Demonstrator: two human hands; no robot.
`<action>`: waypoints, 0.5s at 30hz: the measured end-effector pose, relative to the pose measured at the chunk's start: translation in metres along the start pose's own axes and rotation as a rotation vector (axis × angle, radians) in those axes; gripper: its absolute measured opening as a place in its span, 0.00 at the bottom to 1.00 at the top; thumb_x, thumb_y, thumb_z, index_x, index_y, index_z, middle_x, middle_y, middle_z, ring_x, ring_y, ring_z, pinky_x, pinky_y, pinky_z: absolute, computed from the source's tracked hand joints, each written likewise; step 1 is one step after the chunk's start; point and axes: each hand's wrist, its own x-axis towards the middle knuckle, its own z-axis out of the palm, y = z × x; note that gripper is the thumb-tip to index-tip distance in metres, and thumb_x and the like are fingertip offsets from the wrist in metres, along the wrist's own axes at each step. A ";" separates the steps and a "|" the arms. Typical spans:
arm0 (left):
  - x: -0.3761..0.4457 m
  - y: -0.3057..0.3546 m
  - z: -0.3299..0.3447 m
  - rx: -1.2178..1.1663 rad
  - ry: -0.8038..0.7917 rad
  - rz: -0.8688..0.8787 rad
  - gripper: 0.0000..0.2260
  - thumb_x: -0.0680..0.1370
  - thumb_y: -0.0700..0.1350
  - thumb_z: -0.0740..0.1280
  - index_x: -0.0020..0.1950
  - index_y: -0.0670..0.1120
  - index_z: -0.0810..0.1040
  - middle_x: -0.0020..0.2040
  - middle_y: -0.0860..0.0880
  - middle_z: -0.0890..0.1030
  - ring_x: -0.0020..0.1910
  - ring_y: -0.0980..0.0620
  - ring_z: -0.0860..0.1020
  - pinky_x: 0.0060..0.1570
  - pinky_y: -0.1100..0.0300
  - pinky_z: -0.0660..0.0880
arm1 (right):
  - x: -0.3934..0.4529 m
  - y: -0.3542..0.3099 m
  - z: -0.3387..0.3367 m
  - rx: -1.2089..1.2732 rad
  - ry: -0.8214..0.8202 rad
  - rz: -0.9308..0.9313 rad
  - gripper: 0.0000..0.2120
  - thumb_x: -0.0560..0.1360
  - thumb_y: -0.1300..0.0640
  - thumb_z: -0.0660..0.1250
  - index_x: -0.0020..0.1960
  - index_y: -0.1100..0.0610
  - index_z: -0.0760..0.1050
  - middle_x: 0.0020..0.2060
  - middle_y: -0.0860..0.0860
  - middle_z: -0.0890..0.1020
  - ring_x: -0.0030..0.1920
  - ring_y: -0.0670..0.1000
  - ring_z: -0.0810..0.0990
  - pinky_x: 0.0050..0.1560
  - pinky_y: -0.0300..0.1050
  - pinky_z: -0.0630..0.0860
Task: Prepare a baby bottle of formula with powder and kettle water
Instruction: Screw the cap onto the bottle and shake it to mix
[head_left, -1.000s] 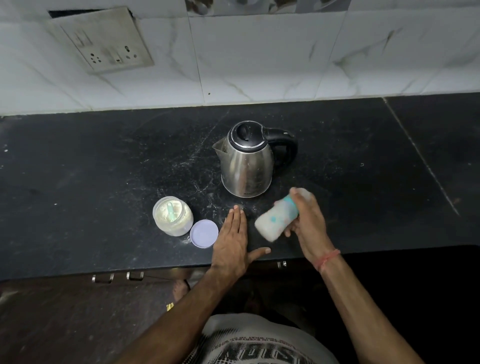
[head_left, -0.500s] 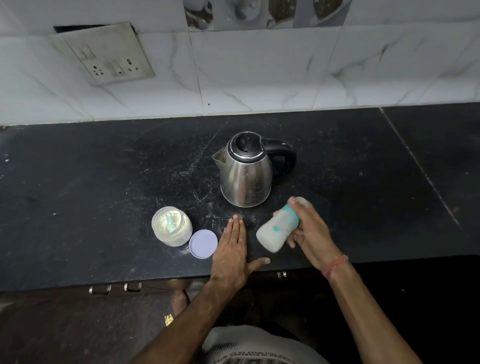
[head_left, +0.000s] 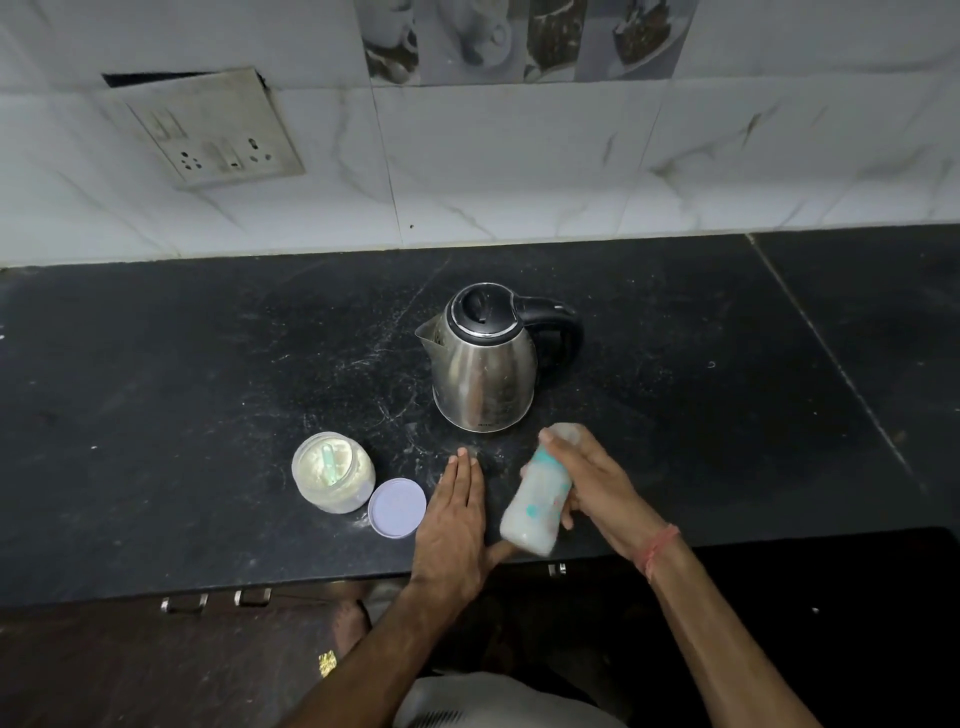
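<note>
My right hand (head_left: 597, 488) grips a baby bottle (head_left: 537, 501) with a teal collar and milky white contents, tilted above the counter with its cap end pointing toward the kettle; the bottle looks motion-blurred. My left hand (head_left: 454, 514) rests flat on the black counter (head_left: 182, 374), fingers straight, just left of the bottle. A steel kettle (head_left: 485, 364) with a black lid and handle stands behind both hands. An open jar of formula powder (head_left: 332, 473) with a scoop inside stands to the left, its lilac lid (head_left: 396, 507) lying beside it.
A marble-tiled wall with a socket plate (head_left: 218, 140) runs behind the counter. Drawer handles (head_left: 215, 601) show under the counter's front edge. White powder dust marks the counter between the kettle and the jar.
The bottle in my right hand has swung into a steeper tilt, its base dropping toward the counter's front edge. My left hand has stayed flat. The camera has tilted up slightly.
</note>
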 end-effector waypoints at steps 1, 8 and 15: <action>0.000 -0.001 0.001 0.016 -0.009 0.012 0.56 0.71 0.72 0.36 0.90 0.36 0.36 0.89 0.38 0.32 0.91 0.42 0.35 0.90 0.50 0.38 | -0.002 -0.002 0.001 -0.075 -0.067 0.002 0.17 0.85 0.41 0.69 0.68 0.51 0.74 0.52 0.60 0.90 0.43 0.54 0.88 0.28 0.43 0.74; 0.000 0.000 0.004 0.083 0.008 0.000 0.49 0.83 0.67 0.49 0.90 0.35 0.36 0.90 0.36 0.34 0.92 0.40 0.36 0.90 0.50 0.36 | 0.006 -0.005 0.005 -0.130 -0.071 -0.058 0.16 0.84 0.39 0.69 0.65 0.49 0.74 0.53 0.61 0.89 0.43 0.60 0.86 0.28 0.46 0.75; 0.000 0.001 0.005 0.041 0.004 -0.004 0.57 0.81 0.78 0.53 0.90 0.37 0.35 0.89 0.40 0.32 0.91 0.43 0.35 0.90 0.49 0.37 | 0.009 -0.010 0.006 -0.020 0.005 -0.092 0.17 0.85 0.41 0.69 0.66 0.50 0.73 0.54 0.61 0.89 0.46 0.58 0.89 0.28 0.45 0.77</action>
